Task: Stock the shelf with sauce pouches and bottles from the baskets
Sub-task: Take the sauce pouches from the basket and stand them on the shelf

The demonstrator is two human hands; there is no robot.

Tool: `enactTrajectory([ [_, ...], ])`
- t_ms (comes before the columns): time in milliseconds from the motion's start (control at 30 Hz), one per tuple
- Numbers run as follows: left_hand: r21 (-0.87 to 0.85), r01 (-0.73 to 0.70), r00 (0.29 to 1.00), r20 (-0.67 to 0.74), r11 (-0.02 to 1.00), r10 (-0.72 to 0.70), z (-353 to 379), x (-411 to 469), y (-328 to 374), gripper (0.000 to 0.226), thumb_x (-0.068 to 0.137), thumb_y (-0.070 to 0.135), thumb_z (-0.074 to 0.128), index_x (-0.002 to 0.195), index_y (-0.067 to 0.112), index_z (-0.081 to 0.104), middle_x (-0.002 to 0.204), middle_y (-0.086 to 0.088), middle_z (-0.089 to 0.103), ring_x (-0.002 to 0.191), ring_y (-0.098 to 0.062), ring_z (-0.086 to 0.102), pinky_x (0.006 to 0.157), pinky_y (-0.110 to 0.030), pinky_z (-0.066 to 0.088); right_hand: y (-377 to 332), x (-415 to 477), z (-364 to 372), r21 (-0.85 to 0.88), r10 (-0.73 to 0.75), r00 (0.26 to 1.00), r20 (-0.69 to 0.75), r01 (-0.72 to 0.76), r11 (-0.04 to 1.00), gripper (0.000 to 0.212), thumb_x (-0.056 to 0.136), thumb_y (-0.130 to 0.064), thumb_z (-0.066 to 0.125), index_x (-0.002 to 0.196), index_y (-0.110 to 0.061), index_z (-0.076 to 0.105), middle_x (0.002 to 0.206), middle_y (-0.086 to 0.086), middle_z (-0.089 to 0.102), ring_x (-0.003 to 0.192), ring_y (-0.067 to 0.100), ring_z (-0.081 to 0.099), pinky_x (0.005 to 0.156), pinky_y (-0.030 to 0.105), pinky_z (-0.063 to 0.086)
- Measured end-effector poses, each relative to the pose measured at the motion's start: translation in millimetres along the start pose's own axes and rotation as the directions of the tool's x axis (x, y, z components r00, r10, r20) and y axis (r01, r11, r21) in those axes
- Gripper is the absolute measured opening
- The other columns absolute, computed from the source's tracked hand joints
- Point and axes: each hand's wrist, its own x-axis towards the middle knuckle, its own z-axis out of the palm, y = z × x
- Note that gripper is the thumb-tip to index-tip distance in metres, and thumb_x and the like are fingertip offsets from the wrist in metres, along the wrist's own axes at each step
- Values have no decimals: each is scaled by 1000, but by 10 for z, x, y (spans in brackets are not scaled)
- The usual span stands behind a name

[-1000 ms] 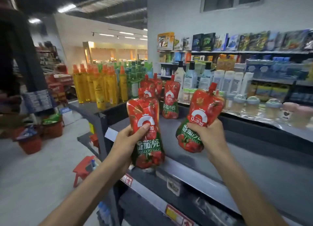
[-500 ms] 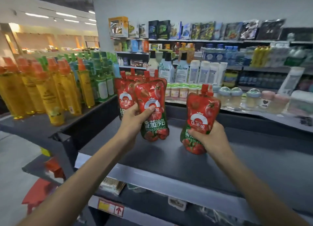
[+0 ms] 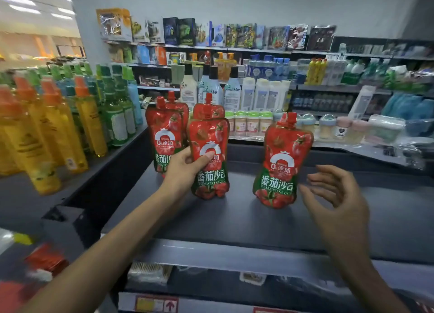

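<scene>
My left hand (image 3: 185,166) grips a red tomato sauce pouch (image 3: 211,162), its base resting upright on the grey shelf (image 3: 234,221). Behind it stand more red pouches (image 3: 165,134), one with only its top showing (image 3: 207,109). To the right another red tomato sauce pouch (image 3: 283,162) stands upright on the shelf by itself. My right hand (image 3: 338,195) hovers just right of that pouch, fingers spread, touching nothing.
Yellow bottles with orange caps (image 3: 54,134) and green bottles (image 3: 115,111) fill the shelf section at left. Small jars (image 3: 249,122) and white bottles (image 3: 263,94) line the shelf behind. A low divider wall (image 3: 352,157) runs along the back. A red object (image 3: 44,258) lies low at left.
Both pouches came down onto the shelf. My right hand let go of its pouch and drew back to the right with fingers apart. My left hand still grips its pouch.
</scene>
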Motion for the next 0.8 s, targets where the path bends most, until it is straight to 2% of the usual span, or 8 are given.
enactTrajectory([
  [67,-9,-4,1000,6,1000,5,23,-37,-10,24,93,15,74,117,12,74,106,3,80,96,-12,77,79,-23,61,-197,-169,33,64,-117,993,-14,118,991,43,84,-4,81,118,-20,62,106,-5,70,97,14,70,86,28,59],
  [133,-19,-5,1000,17,1000,5,47,-74,-27,25,92,13,75,117,11,73,106,1,80,95,-11,77,75,-20,60,-359,-252,162,134,-166,985,34,161,978,36,86,0,78,112,-21,64,103,-5,71,94,15,71,82,23,59],
  [233,6,-9,999,34,1000,9,36,-110,-26,27,92,14,75,119,13,73,106,4,80,95,-9,76,73,-17,59,-489,-251,439,200,-195,972,129,167,965,29,89,2,74,107,-20,66,96,-5,71,90,14,71,75,20,57],
  [300,67,-24,998,56,997,21,-13,-128,-28,31,91,16,77,121,13,72,109,4,80,100,-10,76,82,-23,61,-501,-166,633,206,-144,970,197,103,973,27,90,0,72,110,-18,67,94,-5,69,88,11,69,71,19,56],
  [400,213,-32,997,70,977,17,-133,-164,-65,44,84,21,85,125,14,70,115,4,78,106,-11,74,93,-32,59,-407,24,938,57,3,942,336,-24,998,40,87,-15,78,123,-22,61,101,-7,65,89,8,66,76,24,57],
  [533,433,-25,999,51,901,4,-276,-174,-173,46,76,24,92,116,14,72,108,2,77,100,-14,74,93,-39,61,-225,175,1241,-190,107,867,487,-14,982,67,81,-29,84,139,-22,50,113,-5,61,98,13,65,84,36,56],
  [667,470,-41,998,53,882,19,-304,-138,-231,33,82,21,87,111,13,76,107,3,79,101,-13,74,95,-41,60,-144,242,1406,-205,135,804,578,-17,979,43,80,-29,86,117,-24,65,96,-8,72,88,15,72,80,33,59],
  [800,470,-31,999,2,882,34,-264,-47,-230,24,84,14,85,107,9,77,103,-1,79,95,-15,75,92,-40,61,-97,348,1536,-204,130,824,552,-18,979,32,77,-26,90,105,-21,76,90,-5,78,77,12,74,80,40,62],
])
